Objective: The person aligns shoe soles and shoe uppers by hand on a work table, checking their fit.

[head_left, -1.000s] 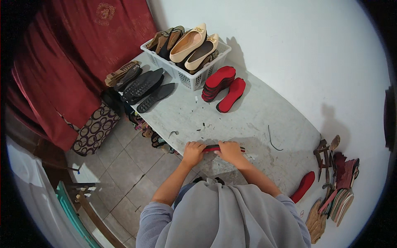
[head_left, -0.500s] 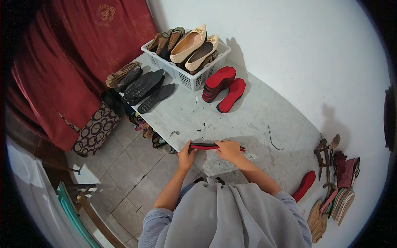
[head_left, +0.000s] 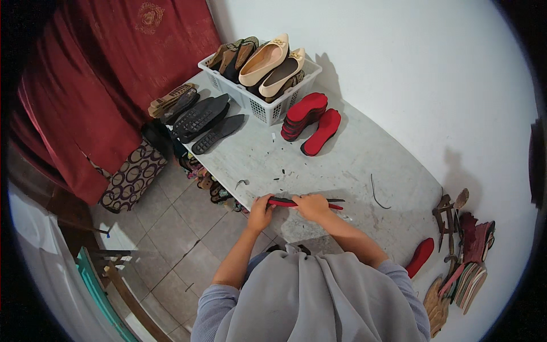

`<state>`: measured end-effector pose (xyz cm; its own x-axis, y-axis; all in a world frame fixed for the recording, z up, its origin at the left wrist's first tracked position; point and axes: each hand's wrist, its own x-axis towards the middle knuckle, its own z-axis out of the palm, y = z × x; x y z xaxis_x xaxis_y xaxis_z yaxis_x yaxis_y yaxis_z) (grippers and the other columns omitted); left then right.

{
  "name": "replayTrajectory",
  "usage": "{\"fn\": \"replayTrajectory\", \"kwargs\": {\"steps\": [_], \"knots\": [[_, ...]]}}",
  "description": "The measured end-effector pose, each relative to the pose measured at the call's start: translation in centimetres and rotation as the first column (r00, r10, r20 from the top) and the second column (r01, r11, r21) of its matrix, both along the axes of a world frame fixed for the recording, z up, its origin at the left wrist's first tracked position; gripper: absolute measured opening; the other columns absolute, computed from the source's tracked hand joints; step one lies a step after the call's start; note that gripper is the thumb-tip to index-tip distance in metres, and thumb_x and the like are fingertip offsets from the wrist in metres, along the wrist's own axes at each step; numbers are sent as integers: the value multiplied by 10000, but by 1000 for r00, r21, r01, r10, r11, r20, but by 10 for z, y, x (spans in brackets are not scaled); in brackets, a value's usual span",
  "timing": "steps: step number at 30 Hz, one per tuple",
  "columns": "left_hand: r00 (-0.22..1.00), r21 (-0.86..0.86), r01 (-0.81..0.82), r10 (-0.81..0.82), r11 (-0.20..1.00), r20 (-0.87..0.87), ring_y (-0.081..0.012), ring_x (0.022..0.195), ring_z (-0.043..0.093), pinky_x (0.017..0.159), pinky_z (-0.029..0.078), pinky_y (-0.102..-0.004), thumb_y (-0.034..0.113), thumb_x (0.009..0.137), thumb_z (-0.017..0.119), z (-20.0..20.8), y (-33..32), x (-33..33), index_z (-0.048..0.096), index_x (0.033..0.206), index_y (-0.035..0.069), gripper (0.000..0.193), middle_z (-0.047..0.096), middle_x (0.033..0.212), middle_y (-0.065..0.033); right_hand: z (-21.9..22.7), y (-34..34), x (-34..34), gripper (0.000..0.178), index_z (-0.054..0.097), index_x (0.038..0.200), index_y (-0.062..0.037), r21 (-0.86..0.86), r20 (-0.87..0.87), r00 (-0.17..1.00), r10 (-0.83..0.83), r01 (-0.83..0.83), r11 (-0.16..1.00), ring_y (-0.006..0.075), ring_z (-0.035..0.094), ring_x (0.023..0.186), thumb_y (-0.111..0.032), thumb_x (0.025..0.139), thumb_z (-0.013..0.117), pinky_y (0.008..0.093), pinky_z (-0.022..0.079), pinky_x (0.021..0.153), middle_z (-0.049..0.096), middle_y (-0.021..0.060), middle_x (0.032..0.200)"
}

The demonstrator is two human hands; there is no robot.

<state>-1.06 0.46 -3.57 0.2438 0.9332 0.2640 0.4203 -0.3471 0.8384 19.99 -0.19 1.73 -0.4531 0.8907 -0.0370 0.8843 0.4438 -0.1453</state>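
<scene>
Over the near edge of the table, my left hand [head_left: 261,213] grips one end of a red and black shoe sole [head_left: 282,202], seen almost edge-on. My right hand [head_left: 311,207] is closed around it farther along, fingers over the top. Past the right hand, the far end parts into a black layer above and a red layer below. Farther back lie a stack of red-topped soles [head_left: 303,115] and a single red-topped sole [head_left: 322,133]. Another red sole [head_left: 420,257] rests toward the right end of the table.
A white basket [head_left: 260,108] of flat shoes stands at the back. Black soles [head_left: 200,121] lie left of it. A curved wire-like strand [head_left: 376,192] and dark scraps are on the table [head_left: 336,168]. Tools and straps [head_left: 456,228] crowd the right side.
The sole's right end now shows its black and red layers spread apart. My left hand has come slightly right, with its fingers more over the sole. The view has shifted a little.
</scene>
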Motion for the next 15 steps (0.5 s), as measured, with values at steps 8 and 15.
{"fn": "replayTrajectory", "kwargs": {"steps": [8, 15], "knots": [[847, 139, 349, -249, 927, -469, -296, 851, 579, 799, 445, -388, 243, 730, 680, 39, 24, 21, 607, 1016, 95, 331, 619, 881, -95, 5, 2, 0, 245, 545, 910, -110, -36, -10, 999, -46, 45, 998, 316, 627, 669, -316, 794, 610, 443, 478, 574, 632, 113, 743], [876, 154, 276, -183, 949, -447, -288, 817, 580, 727, 469, -389, 278, 733, 672, 38, 27, 25, 643, 963, 122, 279, 623, 862, -71, 12, -5, 48, 264, 604, 855, -66, -219, -162, 902, -401, 363, 906, 354, 610, 745, -314, 768, 634, 446, 469, 647, 645, 113, 798]]}}
